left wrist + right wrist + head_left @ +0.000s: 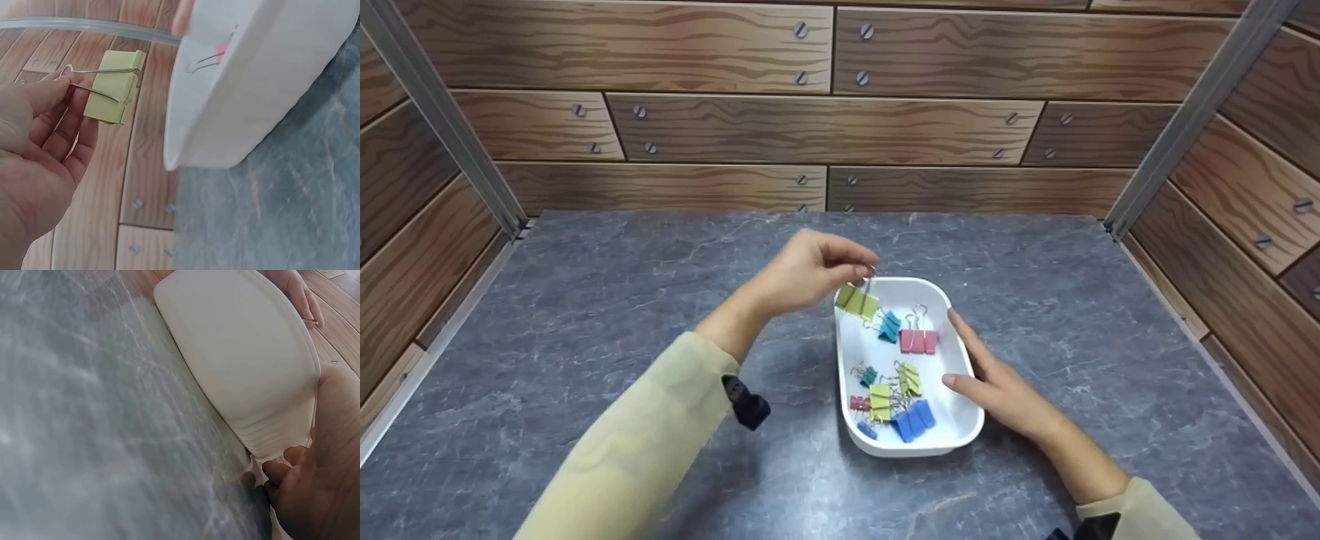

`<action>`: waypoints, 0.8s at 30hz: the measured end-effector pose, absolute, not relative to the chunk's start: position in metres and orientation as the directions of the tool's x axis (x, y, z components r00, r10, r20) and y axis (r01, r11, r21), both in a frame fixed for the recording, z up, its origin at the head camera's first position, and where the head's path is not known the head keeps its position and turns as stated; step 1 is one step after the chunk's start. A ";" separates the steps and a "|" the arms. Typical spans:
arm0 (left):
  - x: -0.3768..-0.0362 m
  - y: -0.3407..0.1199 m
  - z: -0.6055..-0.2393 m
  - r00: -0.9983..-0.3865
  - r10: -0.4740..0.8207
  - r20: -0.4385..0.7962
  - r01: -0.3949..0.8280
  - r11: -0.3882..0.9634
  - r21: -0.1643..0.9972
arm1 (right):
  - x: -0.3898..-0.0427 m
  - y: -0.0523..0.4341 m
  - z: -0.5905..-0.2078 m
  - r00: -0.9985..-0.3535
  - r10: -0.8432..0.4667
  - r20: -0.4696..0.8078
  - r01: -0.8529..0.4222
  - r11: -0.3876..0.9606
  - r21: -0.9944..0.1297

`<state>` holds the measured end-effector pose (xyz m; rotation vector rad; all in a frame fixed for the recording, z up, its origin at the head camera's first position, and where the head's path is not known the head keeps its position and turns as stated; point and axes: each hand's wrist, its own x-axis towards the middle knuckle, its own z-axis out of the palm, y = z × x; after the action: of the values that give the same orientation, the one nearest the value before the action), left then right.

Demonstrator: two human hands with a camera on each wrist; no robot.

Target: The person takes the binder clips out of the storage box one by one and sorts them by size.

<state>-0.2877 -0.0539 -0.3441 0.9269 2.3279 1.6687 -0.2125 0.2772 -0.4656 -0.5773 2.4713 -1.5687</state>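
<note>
1. Left hand (802, 274): fingers curled, thumb and fingertips pinching the wire handles of a yellow-green clip (856, 301). The other fingers are loosely bent beneath.
2. The left wrist view confirms the grip: the fingertips (53, 90) close on the two wire loops of the yellow-green clip (114, 86), and the clip body hangs free of the palm.
3. Clip position: held in the air over the far left corner of the white tray (952, 439), just above its rim, tilted, not touching the tray.
4. Clip appearance: flat folded body in pale yellow-green, two thin silver wire handles, both swung to one side.
5. Right hand (997, 382): fingers straight and relaxed, laid along the right wall of the tray, thumb resting at the rim. It grips nothing.
6. The right wrist view shows the palm and fingers (284, 475) against the outside of the white tray (247, 365), which sits on the grey stone-patterned table (84, 410).
7. Tray position: near the middle of the table (585, 315), long axis running toward the far edge.
8. Tray contents: a teal clip (889, 326) and a pink clip (918, 340) at the far end; a blue clip (913, 420) and several smaller mixed-colour clips at the near end.
</note>
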 end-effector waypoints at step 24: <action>-0.315 -0.116 -0.381 -0.946 0.257 0.199 0.276 0.312 0.909 | -0.214 0.277 -0.465 -0.908 -0.411 0.077 -0.246 0.377 -0.893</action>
<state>-0.3151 -0.1155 -0.3807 0.5193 2.5582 1.7776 -0.2139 0.2770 -0.4649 -0.5947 2.4718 -1.5606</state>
